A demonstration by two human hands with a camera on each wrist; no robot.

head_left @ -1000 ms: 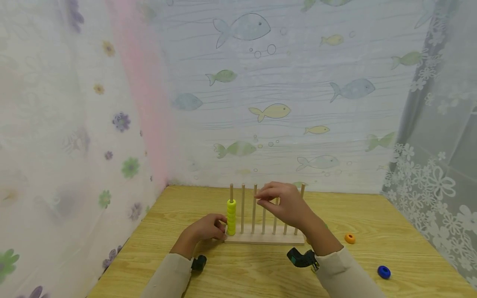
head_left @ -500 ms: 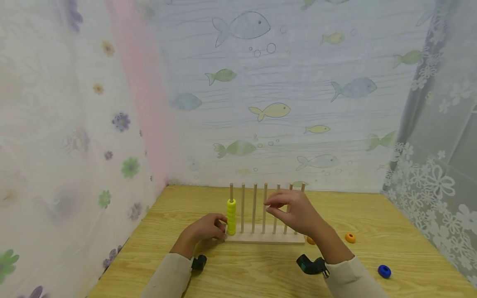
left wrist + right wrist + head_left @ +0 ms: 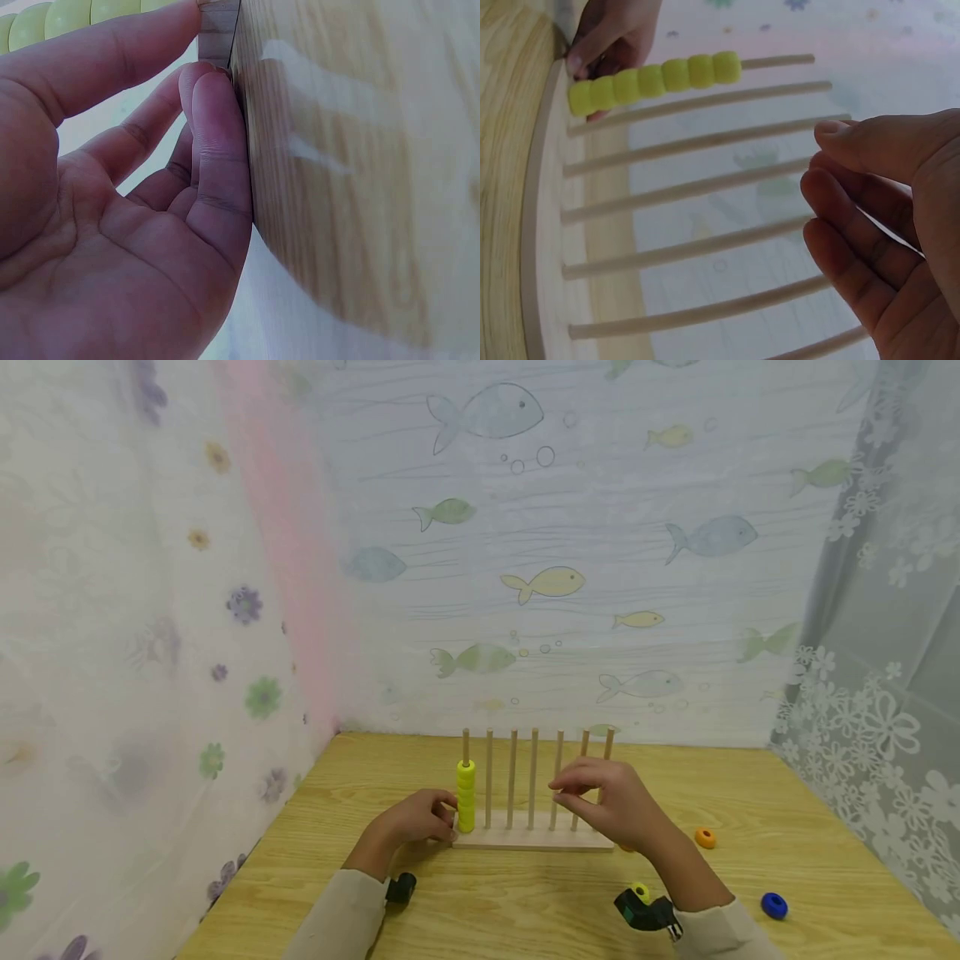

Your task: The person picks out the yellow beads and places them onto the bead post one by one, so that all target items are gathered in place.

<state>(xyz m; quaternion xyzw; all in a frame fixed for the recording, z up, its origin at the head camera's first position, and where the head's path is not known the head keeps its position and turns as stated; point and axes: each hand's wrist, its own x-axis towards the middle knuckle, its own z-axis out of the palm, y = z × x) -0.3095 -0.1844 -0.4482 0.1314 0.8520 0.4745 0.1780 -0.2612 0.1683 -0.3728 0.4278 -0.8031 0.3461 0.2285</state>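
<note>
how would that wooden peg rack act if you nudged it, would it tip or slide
The peg rack would probably slide before tipping: its base is flat and long while the pegs are thin. The yellow rings load only the leftmost peg, so that end may drag. The left hand touches the base there, likely steadying it.

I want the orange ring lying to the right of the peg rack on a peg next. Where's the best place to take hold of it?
Probably pinch the orange ring across its outer rim from above, thumb on one side and a finger opposite. It lies flat on the table, hole up, with free space around it, and it is nearest the right hand, which holds nothing.
</note>
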